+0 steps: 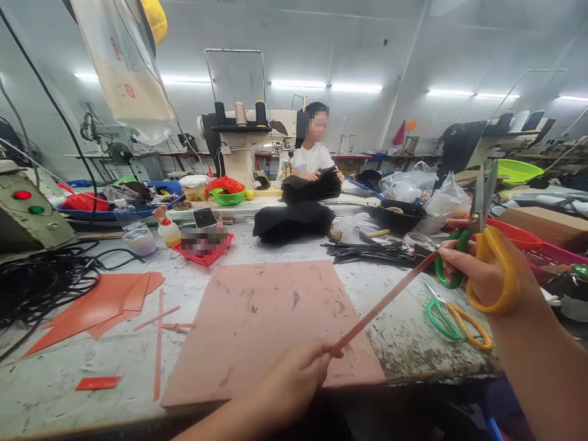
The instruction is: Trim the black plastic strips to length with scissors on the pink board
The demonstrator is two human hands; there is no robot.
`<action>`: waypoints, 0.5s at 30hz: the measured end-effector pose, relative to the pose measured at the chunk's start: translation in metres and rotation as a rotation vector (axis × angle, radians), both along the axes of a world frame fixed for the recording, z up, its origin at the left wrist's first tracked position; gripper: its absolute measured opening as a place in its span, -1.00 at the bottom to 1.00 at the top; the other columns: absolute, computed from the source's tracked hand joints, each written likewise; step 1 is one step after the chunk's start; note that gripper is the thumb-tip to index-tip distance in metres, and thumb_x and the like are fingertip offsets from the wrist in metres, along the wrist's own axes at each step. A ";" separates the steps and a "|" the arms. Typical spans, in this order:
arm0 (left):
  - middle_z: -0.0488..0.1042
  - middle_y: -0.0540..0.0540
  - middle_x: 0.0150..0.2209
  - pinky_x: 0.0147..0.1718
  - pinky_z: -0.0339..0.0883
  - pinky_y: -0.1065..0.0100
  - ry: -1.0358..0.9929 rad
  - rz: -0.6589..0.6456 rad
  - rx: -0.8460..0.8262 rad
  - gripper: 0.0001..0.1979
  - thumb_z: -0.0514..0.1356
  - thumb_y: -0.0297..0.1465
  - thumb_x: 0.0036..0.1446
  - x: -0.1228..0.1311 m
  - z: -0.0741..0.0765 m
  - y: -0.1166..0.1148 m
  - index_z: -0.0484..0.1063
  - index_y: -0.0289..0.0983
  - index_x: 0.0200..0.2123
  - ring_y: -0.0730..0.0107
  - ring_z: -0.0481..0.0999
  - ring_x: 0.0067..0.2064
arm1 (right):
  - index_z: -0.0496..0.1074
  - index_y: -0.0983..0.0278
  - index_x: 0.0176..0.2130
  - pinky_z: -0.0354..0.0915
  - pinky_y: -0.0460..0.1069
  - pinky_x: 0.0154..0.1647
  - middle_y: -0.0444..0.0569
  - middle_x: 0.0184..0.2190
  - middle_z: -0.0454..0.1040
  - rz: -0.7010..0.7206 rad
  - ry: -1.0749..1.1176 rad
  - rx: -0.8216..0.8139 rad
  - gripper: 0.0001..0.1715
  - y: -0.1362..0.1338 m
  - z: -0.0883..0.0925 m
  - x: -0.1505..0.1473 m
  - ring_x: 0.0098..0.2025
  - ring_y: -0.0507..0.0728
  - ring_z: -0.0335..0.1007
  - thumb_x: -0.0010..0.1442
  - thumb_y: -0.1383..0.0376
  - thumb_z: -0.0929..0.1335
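Observation:
A narrow reddish-pink strip [383, 302] stretches slantwise between my two hands. Its lower end is pinched between the thumb and fingers of my left hand [294, 373], low over the front of a pink sheet [271, 312]. My right hand [489, 278], higher and to the right, holds scissors [481, 205] with one green and one yellow handle loop, blades pointing up. The strip's upper end meets the fingertips of that same hand. Below it, a second pair of scissors [452, 318] lies on the worktable [408, 343].
Orange-red sheet pieces [103, 300] and thin strips [158, 349] lie left, beside coiled black cord [43, 288]. A red basket [204, 248], stacked black pieces [294, 222] and black strips [372, 254] are farther back. Across the table a person [316, 156] handles black material near a sewing machine [239, 147].

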State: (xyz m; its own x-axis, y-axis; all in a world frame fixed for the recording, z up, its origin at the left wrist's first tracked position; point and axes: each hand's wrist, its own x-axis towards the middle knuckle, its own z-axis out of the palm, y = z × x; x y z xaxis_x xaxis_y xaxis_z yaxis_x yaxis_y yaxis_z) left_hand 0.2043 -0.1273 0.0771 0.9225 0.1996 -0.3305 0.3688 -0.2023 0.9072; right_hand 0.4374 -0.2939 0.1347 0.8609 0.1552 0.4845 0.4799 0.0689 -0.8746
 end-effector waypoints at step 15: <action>0.38 0.03 -0.49 -0.33 0.16 0.34 0.149 -0.136 0.095 -0.87 0.15 -0.44 -0.11 0.062 -0.014 0.027 0.49 -0.26 -0.46 0.34 0.34 -0.36 | 0.32 0.27 -0.22 0.06 -0.09 -0.69 -0.20 -0.57 0.27 -0.020 0.098 -0.166 -0.46 0.003 -0.004 0.030 -0.66 -0.05 0.11 -0.29 0.25 0.41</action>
